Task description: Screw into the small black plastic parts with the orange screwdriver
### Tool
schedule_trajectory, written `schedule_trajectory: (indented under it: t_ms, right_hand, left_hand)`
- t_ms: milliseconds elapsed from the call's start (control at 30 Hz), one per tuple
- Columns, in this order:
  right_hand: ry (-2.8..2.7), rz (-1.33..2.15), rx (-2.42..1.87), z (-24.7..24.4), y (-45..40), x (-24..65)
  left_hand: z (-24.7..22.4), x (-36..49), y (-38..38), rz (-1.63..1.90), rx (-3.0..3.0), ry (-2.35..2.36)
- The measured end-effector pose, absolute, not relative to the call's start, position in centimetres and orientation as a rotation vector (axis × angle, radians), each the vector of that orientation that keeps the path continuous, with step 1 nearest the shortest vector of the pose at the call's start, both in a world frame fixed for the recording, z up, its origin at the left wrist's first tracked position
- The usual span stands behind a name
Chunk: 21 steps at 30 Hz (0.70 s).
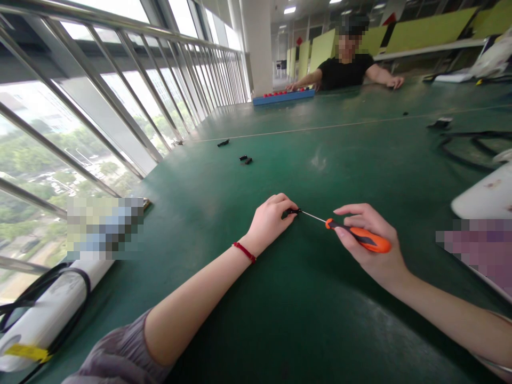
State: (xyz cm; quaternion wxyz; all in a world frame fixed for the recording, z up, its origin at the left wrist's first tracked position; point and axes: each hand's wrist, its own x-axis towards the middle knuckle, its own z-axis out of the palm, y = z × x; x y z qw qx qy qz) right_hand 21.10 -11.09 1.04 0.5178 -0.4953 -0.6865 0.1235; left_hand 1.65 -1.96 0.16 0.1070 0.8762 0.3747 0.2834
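A small black part [293,211] is pinched between the thumb and fingers of my left hand [272,218], just above or on the green table. My right hand [372,240] is closed around the orange and dark grey handle of a screwdriver [368,239], its index finger stretched out along the far side. The thin metal shaft points left, and its tip meets the black part at my left fingertips. What the part is and how the tip sits in it are too small to make out.
Small black pieces [246,159] and another black piece [223,143] lie farther off on the green table [280,176]. A white tube-like object with black cable [52,304] lies left, beside a metal railing [132,90]. Another white object [486,192] is right. A person [346,69] sits opposite near a blue tray [284,97].
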Motion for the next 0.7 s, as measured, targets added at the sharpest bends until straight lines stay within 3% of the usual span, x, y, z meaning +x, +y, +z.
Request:
schedule_trajectory:
  t_ms: [167, 400, 700]
  right_hand:
    - [-1.561, 0.220, -1.107, 0.80, -10.88, 21.01]
    - [-1.581, 0.395, -1.120, 0.96, -10.89, 21.04]
    - [-1.511, 0.220, -1.118, 0.62, -10.77, 21.00]
  left_hand:
    - [0.08, 1.65, -1.94, 0.838, 2.580, 1.102]
    - [0.14, 1.70, -2.02, 0.848, 2.569, 1.096]
    - [0.09, 1.72, -2.00, 0.843, 2.568, 1.103]
